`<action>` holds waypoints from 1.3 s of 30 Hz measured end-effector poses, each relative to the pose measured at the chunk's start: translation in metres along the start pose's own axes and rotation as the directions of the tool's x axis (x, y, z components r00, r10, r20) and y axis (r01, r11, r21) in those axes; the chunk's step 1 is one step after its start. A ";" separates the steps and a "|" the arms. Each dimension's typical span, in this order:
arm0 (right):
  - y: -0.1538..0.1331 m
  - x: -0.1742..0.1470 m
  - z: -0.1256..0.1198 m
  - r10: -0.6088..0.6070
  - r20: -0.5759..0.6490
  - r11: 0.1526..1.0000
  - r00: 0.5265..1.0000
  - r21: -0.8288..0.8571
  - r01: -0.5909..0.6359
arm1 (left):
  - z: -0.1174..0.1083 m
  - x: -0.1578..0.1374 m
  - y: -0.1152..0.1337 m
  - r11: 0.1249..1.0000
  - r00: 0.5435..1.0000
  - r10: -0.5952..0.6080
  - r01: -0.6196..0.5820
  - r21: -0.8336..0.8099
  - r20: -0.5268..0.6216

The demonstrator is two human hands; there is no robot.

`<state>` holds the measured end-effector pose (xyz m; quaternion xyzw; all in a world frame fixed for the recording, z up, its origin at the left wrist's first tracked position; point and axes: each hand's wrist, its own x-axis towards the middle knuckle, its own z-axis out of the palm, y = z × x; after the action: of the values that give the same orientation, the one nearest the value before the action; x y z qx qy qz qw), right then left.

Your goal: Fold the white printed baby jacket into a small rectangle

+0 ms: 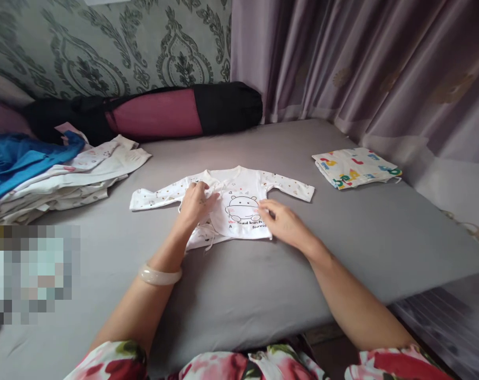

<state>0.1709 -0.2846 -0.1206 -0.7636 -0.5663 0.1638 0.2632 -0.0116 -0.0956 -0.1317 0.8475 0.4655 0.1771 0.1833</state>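
A white long-sleeved baby shirt [243, 179] lies spread flat on the grey sheet, with a cartoon animal and lettering on its front. Its speckled sleeves reach out to both sides, and thin ties hang by the lower left hem. My left hand [198, 203] is on the left side of the chest, its fingers curled down into the cloth and the thumb towards the middle. At the shirt's right side edge, my right hand [283, 221] pinches the fabric between thumb and fingers. A pale bangle [160, 275] circles my left wrist.
Stacked baby clothes [101, 169] with a blue garment [26, 158] are at the left. A folded cloth with colourful letters [356, 166] lies at the right. A black and maroon long bag [156, 111] rests along the wall, beside purple curtains [303, 58]. The bed edge [429, 287] drops off at right.
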 end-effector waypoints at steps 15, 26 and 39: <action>-0.002 0.003 -0.026 0.300 0.555 0.892 0.776 0.124 -0.434 | -0.007 -0.095 0.008 0.846 0.814 0.529 -0.528 -0.071 0.239; -0.025 0.011 -0.043 0.369 0.520 0.912 0.770 -0.361 -0.193 | -0.015 -0.097 0.028 0.878 0.856 0.464 -0.478 0.005 0.229; -0.041 0.038 0.041 -0.071 0.318 0.971 0.945 -0.194 0.138 | 0.034 -0.096 0.022 0.918 0.936 0.329 -0.348 0.191 0.124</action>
<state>0.1284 -0.2310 -0.1275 -0.7211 -0.6546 0.2053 0.0962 -0.0285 -0.1937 -0.1638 0.9369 0.3192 0.1180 0.0798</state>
